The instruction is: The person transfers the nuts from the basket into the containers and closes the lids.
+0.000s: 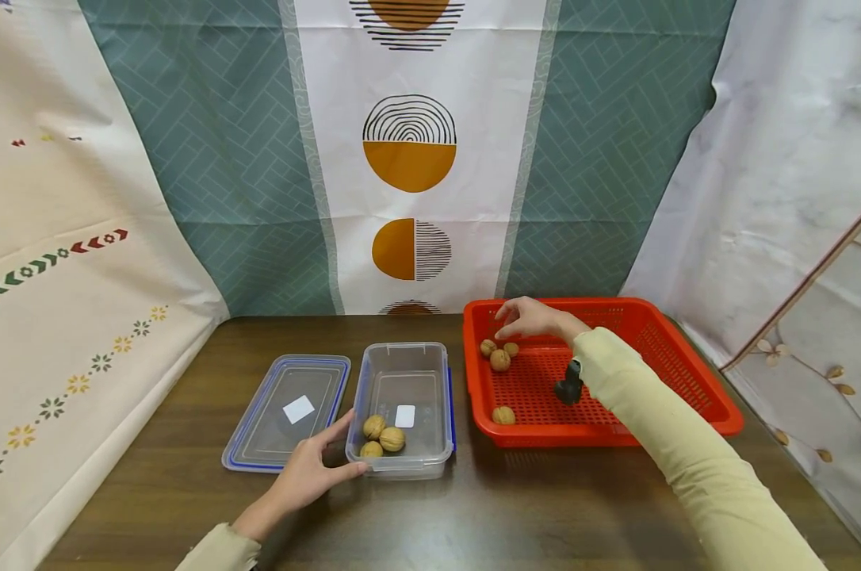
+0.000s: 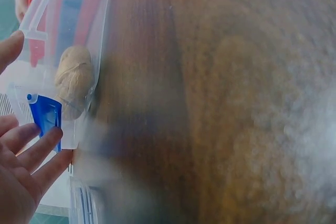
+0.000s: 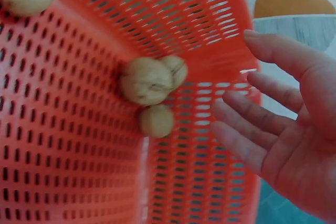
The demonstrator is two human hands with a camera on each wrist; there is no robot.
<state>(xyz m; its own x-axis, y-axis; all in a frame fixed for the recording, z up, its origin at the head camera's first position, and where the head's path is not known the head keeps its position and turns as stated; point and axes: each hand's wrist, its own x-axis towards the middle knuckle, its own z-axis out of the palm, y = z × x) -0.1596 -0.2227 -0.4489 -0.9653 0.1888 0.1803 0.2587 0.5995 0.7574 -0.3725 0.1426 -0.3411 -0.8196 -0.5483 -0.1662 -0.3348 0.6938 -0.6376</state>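
Note:
A clear plastic container (image 1: 414,381) holds three walnuts (image 1: 392,438) at its near-left end. My left hand (image 1: 311,473) rests against its near-left corner, thumb at the front and fingers on the left side, touching a blue latch (image 2: 46,115) in the left wrist view. The fingers are fairly straight. My right hand (image 1: 533,319) hovers over the back-left part of a red perforated basket (image 1: 476,396), fingers spread and holding nothing. Just below it three walnuts (image 3: 146,81) sit together; another walnut (image 1: 503,415) lies near the basket's front.
A clear lid (image 1: 266,428) with a blue rim and a white label lies left of the container. Both stand on a brown wooden table (image 1: 402,531). Patterned cloth (image 1: 409,198) hangs behind. A black wrist device (image 1: 569,385) shows below my right sleeve.

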